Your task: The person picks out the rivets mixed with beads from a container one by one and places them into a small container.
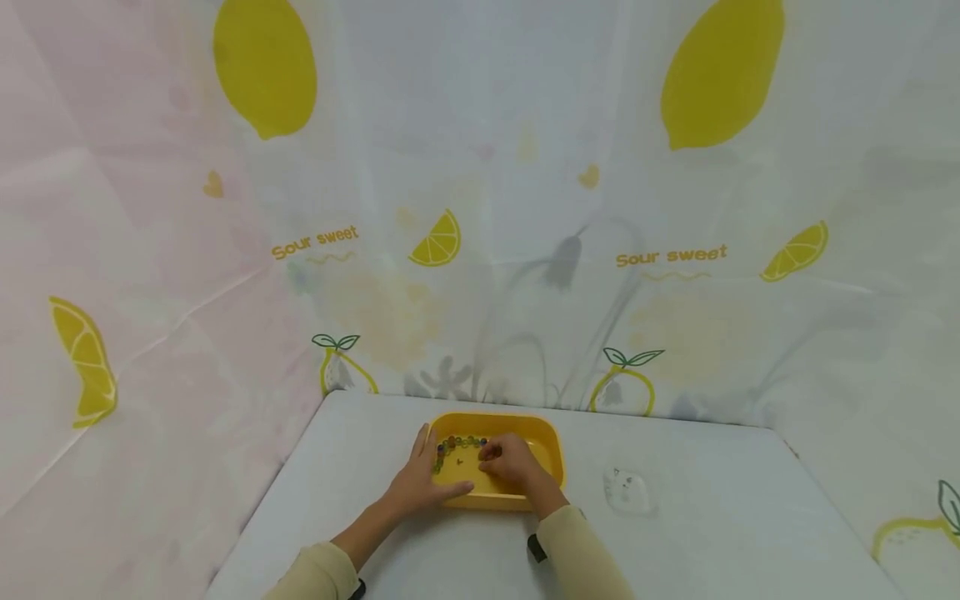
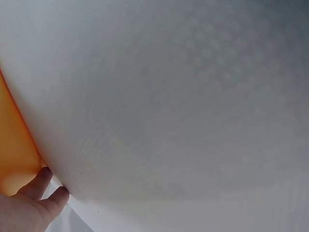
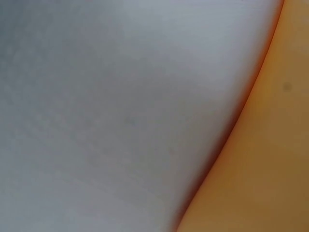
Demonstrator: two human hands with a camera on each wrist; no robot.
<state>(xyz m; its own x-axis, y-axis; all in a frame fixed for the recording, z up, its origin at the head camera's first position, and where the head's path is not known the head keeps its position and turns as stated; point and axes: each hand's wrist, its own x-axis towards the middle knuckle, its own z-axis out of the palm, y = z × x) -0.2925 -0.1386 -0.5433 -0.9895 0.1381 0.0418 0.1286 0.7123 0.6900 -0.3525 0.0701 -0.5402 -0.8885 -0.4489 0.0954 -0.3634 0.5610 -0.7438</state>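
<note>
A yellow tray (image 1: 555, 450) stands on the white table, with several glass marbles (image 1: 459, 442) lined up along its left and back inside. Over the tray's front left corner my left hand (image 1: 420, 482) rests, fingers straight along the left side and thumb spread across the front rim. Two fingertips of the left hand (image 2: 41, 200) touch the tray's edge (image 2: 17, 140) in the left wrist view. My right hand (image 1: 513, 462) reaches inside the tray, fingers curled beside the right end of the marble row; whether they pinch anything is too small to tell. The right wrist view shows only tray (image 3: 260, 154) and table.
A clear, cat-shaped flat piece (image 1: 628, 492) lies on the table (image 1: 697, 517) right of the tray. Behind and on both sides rises a lemon-printed cloth (image 1: 510, 208). A small dark mark (image 1: 460, 462) is on the tray floor.
</note>
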